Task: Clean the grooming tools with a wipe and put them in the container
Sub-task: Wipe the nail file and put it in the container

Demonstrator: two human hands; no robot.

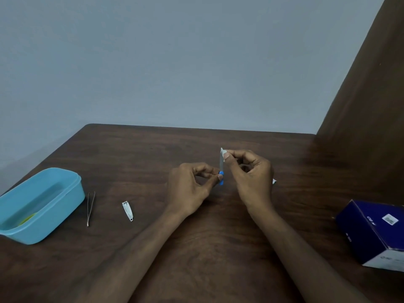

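Nail file held upright above the bench, between both hands.
Left hand pinches its blue handle at the bottom; right hand pinches a white wipe round its top end. File: thin grey blade, short blue grip. Tweezers and nail clipper lie well left, apart; blue container far left; dark blue box far right.

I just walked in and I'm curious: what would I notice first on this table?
Two hands in the middle: the left hand pinches a blue-handled nail file upright while the right hand rubs its top with a white wipe. At the left edge sits a bright blue container, with tweezers and nail clippers beside it.
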